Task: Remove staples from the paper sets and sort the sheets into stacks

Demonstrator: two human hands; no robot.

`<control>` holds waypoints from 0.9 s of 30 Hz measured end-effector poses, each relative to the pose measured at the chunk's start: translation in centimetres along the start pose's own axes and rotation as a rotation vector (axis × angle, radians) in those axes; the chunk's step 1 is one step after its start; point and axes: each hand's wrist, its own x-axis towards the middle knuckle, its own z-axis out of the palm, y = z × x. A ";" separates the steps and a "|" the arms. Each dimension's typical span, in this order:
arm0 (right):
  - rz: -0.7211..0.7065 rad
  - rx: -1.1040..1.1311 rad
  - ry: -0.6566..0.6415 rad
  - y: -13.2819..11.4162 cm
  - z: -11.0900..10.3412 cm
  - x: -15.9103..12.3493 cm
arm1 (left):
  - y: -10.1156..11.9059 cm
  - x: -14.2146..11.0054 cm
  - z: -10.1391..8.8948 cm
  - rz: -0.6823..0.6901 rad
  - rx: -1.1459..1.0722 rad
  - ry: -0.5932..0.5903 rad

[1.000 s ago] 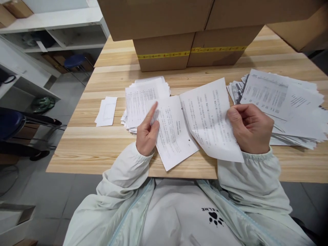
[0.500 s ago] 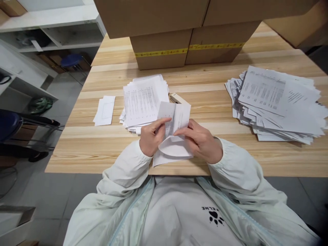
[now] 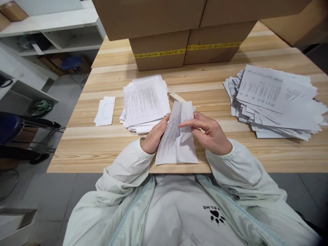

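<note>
Close to the table's front edge, a creased sheet of printed paper (image 3: 167,147) is held between my two hands. My left hand (image 3: 155,135) grips its left edge, the fingers partly hidden beneath the paper. On the right side, my right hand (image 3: 208,132) holds the sheet's edge, its index finger stretched across the printed face. A crease runs lengthwise down the sheet, and its right part is bent up. Just beyond the sheet lies a beige stapler-like object (image 3: 176,97), partly covered. A stack of printed papers (image 3: 143,100) sits beyond my left hand.
A larger, untidy pile of printed sheets (image 3: 276,102) lies to the right. Small white papers (image 3: 105,111) rest at the left. Cardboard boxes (image 3: 159,51) with yellow tape stand at the back of the wooden table (image 3: 84,150). Blue stools (image 3: 71,63) and white shelves (image 3: 74,37) are farther left.
The sheet, curled up at its near end before, is now opened out lengthwise. My left hand has slid to its left edge, with the index finger no longer pointing across it.
</note>
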 end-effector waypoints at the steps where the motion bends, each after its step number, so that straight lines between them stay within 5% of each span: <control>1: 0.013 -0.001 0.011 0.0 -0.4 0.1 | 0.0 0.0 0.0 -0.003 -0.028 -0.016; 6: 0.091 0.022 0.067 -1.5 -2.6 0.8 | -0.3 0.0 -0.4 -0.044 0.009 -0.020; 11: -0.082 0.187 -0.353 -3.2 -2.3 1.0 | -0.1 0.4 -0.6 -0.032 -0.050 0.082; 12: -0.112 0.151 -0.315 -3.0 -2.0 0.9 | 0.2 0.5 -0.6 -0.020 -0.082 0.101; 14: -0.097 -0.002 -0.013 -1.8 -1.7 0.7 | 0.6 0.6 -0.6 0.007 -0.149 0.137; 16: 0.021 -0.068 0.270 -0.1 -1.5 0.3 | 0.9 0.6 -0.6 0.013 -0.202 0.159; 17: 0.099 -0.021 0.310 0.8 -1.4 0.0 | 1.0 0.6 -0.6 0.006 -0.217 0.160; 21: 0.346 0.317 0.141 2.8 -0.8 -1.1 | 1.1 0.6 -0.4 -0.053 -0.243 0.138; 27: 0.434 0.321 0.202 3.3 -1.1 -2.3 | 0.4 0.3 -0.3 0.018 -0.029 0.186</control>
